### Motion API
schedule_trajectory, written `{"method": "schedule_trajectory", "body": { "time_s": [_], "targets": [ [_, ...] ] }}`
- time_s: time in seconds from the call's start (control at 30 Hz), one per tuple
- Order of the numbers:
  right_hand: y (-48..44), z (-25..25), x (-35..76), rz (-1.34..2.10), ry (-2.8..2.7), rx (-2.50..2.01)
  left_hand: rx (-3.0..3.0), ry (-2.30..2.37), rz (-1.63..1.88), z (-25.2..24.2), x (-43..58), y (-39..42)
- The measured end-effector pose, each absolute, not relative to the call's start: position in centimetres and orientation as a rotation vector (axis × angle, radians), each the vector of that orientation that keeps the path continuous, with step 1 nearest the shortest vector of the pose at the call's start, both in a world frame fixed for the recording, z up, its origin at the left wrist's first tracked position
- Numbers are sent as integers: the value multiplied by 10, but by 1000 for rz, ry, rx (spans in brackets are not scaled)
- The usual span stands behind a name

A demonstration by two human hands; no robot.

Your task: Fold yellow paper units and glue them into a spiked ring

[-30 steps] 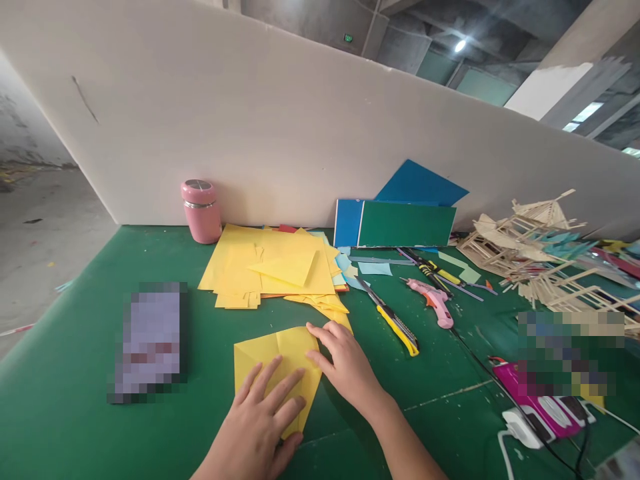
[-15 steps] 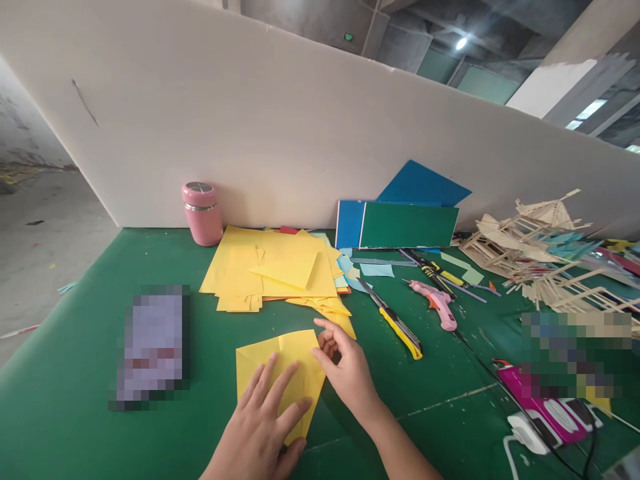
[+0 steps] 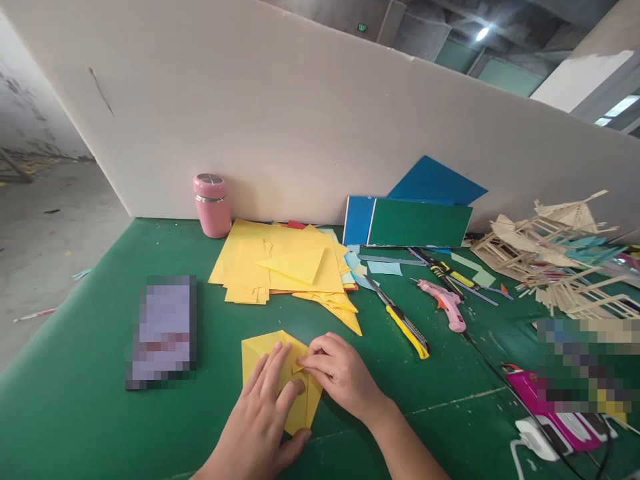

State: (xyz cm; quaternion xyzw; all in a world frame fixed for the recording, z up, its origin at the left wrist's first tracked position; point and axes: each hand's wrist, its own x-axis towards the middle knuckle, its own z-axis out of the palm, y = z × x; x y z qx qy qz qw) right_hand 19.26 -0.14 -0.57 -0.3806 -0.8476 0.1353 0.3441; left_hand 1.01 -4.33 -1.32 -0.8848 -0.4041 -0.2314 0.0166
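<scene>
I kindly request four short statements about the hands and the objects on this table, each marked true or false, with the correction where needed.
1. The left hand lies on a folded yellow sheet. True.
2. The right hand grips the yellow cutter. False: it touches the folded yellow sheet; the yellow cutter lies on the table.
3. The pink glue gun lies right of the yellow cutter. True.
4. The pink bottle lies on its side. False: it stands upright.

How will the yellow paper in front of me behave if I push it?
The yellow paper looks thin, so it should be light. It will probably bend first along its visible creases. Lying flat, it may slide unless your left hand presses it.
</scene>
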Motion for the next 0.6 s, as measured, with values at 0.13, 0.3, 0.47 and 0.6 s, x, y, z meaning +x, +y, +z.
{"method": "schedule_trajectory", "body": {
  "time_s": [0.13,0.3,0.47,0.6],
  "targets": [
    [-2,-3,193,385,-2240,-959,-2723,-1140,-701,-14,8,-40],
    [-1,-3,193,430,-2209,-937,-2675,-1132,-685,-23,7,-40],
    [-1,-3,192,470,-2176,-972,-2713,-1246,-683,-22,6,-40],
    [-2,-3,191,483,-2193,-983,-2731,-1296,-778,-17,4,-38]
  ]
}}
